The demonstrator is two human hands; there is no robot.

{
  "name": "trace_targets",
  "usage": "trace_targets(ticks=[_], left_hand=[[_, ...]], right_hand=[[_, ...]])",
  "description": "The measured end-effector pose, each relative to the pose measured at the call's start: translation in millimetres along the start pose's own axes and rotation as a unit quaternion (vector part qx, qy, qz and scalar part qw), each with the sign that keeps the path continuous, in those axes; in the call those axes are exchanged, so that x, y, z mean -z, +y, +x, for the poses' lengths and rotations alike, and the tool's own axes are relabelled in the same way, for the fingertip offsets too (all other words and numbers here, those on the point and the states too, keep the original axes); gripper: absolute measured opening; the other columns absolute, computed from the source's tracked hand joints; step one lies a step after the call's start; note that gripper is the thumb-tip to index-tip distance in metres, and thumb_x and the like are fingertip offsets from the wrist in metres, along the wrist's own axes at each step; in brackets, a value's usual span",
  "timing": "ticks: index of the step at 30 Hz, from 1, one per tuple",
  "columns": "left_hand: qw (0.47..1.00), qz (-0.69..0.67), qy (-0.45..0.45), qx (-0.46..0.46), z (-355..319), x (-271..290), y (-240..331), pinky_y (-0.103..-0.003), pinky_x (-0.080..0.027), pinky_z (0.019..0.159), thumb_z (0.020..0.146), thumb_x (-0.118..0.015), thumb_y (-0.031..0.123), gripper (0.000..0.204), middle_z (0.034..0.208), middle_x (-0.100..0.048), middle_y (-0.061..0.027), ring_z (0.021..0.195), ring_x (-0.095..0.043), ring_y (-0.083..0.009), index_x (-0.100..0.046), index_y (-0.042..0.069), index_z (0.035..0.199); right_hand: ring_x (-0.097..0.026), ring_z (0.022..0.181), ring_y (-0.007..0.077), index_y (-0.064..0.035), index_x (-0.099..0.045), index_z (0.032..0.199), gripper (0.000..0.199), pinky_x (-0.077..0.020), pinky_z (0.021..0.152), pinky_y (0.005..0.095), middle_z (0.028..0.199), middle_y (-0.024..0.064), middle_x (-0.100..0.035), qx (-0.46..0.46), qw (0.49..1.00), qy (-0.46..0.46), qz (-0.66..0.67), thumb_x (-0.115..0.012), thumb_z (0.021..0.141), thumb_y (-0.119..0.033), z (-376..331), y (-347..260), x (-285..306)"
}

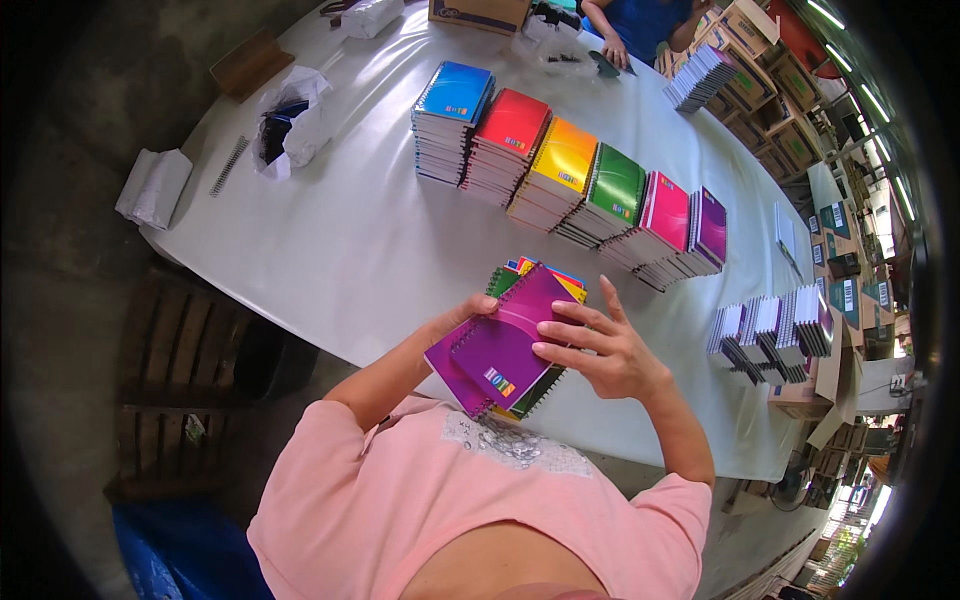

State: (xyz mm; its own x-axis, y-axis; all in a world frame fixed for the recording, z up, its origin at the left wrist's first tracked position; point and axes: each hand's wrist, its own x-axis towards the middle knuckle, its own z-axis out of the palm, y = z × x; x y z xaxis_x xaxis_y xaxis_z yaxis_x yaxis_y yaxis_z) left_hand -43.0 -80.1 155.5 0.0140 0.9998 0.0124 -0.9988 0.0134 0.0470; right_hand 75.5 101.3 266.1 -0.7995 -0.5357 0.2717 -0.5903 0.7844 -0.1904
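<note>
In front of my body a purple spiral notebook (pixel 515 330) lies on top of a small uneven pile of notebooks at the table's near edge. Green, yellow, red and blue edges stick out beneath it. My left hand (pixel 470 312) grips the pile from the left, its thumb over the purple cover and most fingers hidden. On the right, my right hand (pixel 605 350) has its fingers spread, some fingertips against the purple cover. Beyond stand stacks of spiral notebooks in a slanting row: blue (pixel 453 95), red (pixel 512 122), yellow (pixel 562 158), green (pixel 615 187), pink (pixel 664 212) and purple (pixel 709 225).
More notebook stacks (pixel 775 335) stand at the table's right edge, others (pixel 700 78) at the far right. A white plastic bag (pixel 300 125), a loose wire spiral (pixel 230 165) and a white package (pixel 157 187) lie at left. A co-worker's hand (pixel 615 50) rests on the far side.
</note>
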Motion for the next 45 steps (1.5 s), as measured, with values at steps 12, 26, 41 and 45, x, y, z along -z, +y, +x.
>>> trace_targets(ticks=[12,26,41,45], left_hand=[[0.784,0.594,0.074,-0.163,-13.7,16.5,34.1,-0.034,-0.035,0.098,0.05,-0.077,0.011,0.1,0.121,-0.044,-0.0119,0.113,-0.044,-0.0226,-0.023,0.005,0.134],[0.76,0.586,0.131,-0.249,4.7,82.6,51.0,-0.039,-0.034,0.098,0.05,-0.085,0.037,0.12,0.126,-0.039,-0.0168,0.118,-0.041,-0.0267,-0.012,0.012,0.142],[0.691,0.659,0.058,-0.293,19.0,105.4,67.7,-0.035,-0.042,0.092,0.038,-0.089,0.042,0.105,0.111,-0.055,-0.0108,0.104,-0.053,-0.0212,-0.043,0.003,0.123],[0.681,0.661,0.117,-0.294,18.7,111.3,59.0,-0.034,-0.043,0.091,0.037,-0.092,0.03,0.101,0.111,-0.056,-0.0109,0.102,-0.055,-0.0208,-0.042,0.005,0.121]], right_hand=[[-0.042,0.119,0.0242,-0.0182,0.006,0.143,0.128,-0.0412,0.096,0.0377,0.124,0.0091,-0.045,-0.357,0.703,0.345,0.509,-0.084,0.053,-0.003,16.6,-19.5,-124.2],[-0.04,0.12,0.0205,-0.0119,-0.017,0.139,0.117,-0.0346,0.1,0.0341,0.131,0.0091,-0.036,-0.404,0.67,0.386,0.489,-0.088,0.046,-0.011,28.2,14.7,-215.7],[-0.045,0.111,0.0212,-0.0054,-0.036,0.12,0.081,-0.0373,0.097,0.0372,0.114,0.0089,-0.045,-0.451,0.732,0.418,0.292,-0.084,0.057,-0.022,30.3,16.2,-233.4],[-0.047,0.11,0.0243,-0.0053,-0.04,0.114,0.07,-0.036,0.098,0.0376,0.114,0.0104,-0.047,-0.473,0.715,0.449,0.255,-0.081,0.06,-0.022,36.6,2.9,-238.1]])
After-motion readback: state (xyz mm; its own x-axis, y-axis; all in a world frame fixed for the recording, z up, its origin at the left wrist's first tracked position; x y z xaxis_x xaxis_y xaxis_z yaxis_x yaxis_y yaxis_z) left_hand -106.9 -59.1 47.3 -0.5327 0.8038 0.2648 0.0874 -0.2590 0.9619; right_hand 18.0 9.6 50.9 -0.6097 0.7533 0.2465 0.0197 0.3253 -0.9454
